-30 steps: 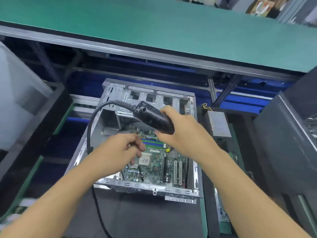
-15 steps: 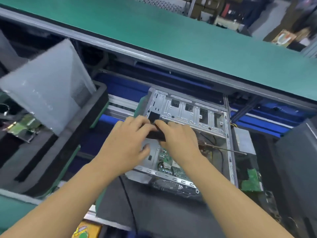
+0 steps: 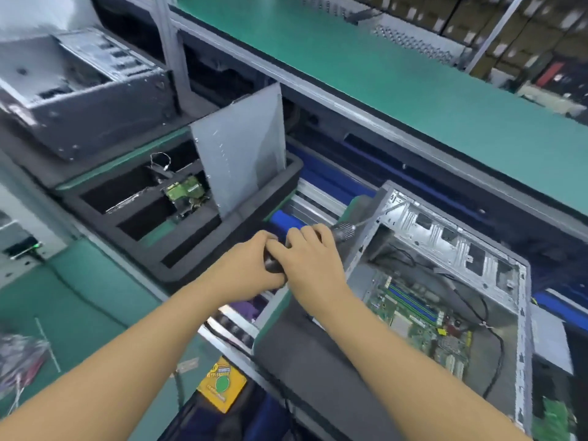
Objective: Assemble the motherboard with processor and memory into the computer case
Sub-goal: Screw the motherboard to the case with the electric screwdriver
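An open silver computer case point(image 3: 496, 243) lies on a black mat at the right, with the green motherboard point(image 3: 423, 326) and its blue memory slots inside. Both of my hands meet just left of the case's near corner. My right hand point(image 3: 313, 259) grips a black electric screwdriver point(image 3: 343, 232), whose knurled chuck and bit point toward the case. My left hand point(image 3: 251, 265) grips the screwdriver's rear end. A black cord runs inside the case over the board.
A black foam tray point(image 3: 178, 224) to the left holds a small green board and an upright grey panel point(image 3: 241, 151). Another grey case point(image 3: 79, 90) sits at far left. A green shelf point(image 3: 413, 78) runs overhead. A yellow tag point(image 3: 222, 385) lies below.
The view swung left and both hands carried the screwdriver from above the motherboard to the case's left corner. The left hand joined the right on the tool.
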Tool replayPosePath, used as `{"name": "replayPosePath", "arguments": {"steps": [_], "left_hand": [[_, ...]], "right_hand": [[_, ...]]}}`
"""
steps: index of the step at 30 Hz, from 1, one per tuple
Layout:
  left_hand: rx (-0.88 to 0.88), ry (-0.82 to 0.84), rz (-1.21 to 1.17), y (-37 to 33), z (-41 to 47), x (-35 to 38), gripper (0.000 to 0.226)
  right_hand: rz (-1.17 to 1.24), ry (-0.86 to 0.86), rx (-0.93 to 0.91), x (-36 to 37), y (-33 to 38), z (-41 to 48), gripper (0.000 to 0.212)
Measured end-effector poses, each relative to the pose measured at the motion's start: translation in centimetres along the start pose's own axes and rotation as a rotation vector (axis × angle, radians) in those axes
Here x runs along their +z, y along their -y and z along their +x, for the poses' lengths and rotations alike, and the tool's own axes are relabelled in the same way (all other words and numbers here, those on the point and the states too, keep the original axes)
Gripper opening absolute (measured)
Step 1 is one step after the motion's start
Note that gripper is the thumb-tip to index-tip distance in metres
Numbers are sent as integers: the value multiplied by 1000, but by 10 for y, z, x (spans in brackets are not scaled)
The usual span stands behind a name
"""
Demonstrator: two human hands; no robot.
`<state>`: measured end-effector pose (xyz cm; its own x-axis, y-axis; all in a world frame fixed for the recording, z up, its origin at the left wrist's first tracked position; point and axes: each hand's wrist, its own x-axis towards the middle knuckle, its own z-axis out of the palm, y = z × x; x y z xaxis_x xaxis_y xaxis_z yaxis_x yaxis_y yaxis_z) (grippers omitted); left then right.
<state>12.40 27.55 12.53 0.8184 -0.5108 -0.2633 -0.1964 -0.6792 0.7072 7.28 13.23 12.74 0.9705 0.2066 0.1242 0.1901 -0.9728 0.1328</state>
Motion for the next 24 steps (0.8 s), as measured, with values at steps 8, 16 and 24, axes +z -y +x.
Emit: {"name": "replayPosePath", "arguments": {"steps": [8, 16, 24], "left_hand": [[-293, -365, -346, 89, -78, 31, 45], [-450, -618, -637, 143, -139, 100, 36], [-751, -566, -897, 204, -161, 131, 37]], "right_hand": [[622, -115, 264, 33, 77, 1, 68], [1354, 639, 339, 89, 169, -6, 29], [1178, 934, 166, 150, 242, 5, 25]]}}
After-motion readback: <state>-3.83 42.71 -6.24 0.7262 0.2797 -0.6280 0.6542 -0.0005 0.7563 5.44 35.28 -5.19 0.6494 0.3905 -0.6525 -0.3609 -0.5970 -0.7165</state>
